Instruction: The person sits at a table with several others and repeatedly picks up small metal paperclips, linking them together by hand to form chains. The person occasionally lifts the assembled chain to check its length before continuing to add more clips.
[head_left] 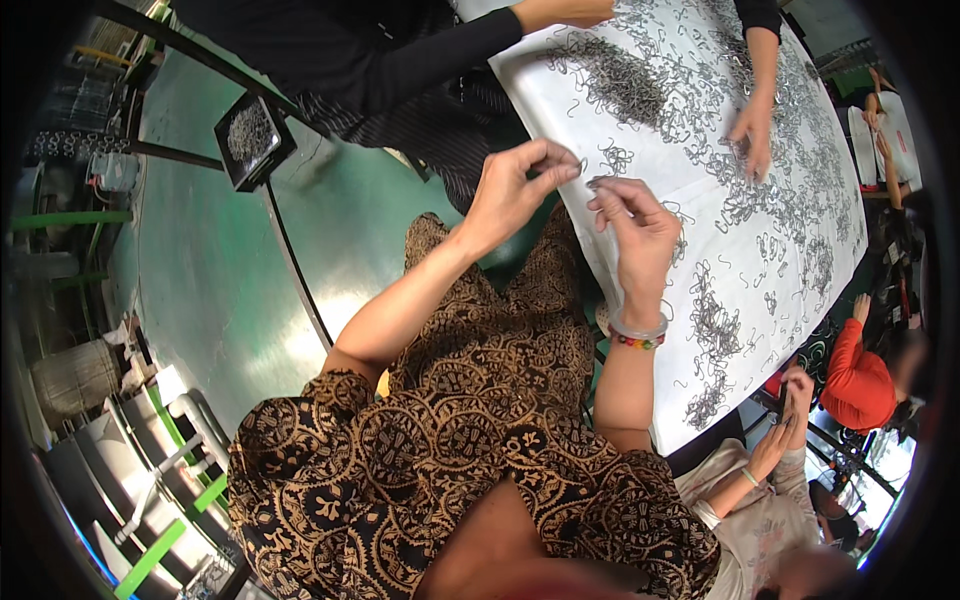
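As I watch remotely, left hand [512, 188], right hand [642, 228] both pinched narrow, perhaps on hooks [592, 183], wire pile [628, 88] at one o'clock.

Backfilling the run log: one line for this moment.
left hand: fingertips pinched, contents unclear; right hand: close by, grip unclear; S-shaped metal hooks: scattered, heaped on white tabletop

Wire hooks [622, 85] are silver-grey, the tabletop [545, 112] white, the floor [230, 330] green, the outfit [400, 455] black with golden scrolls.
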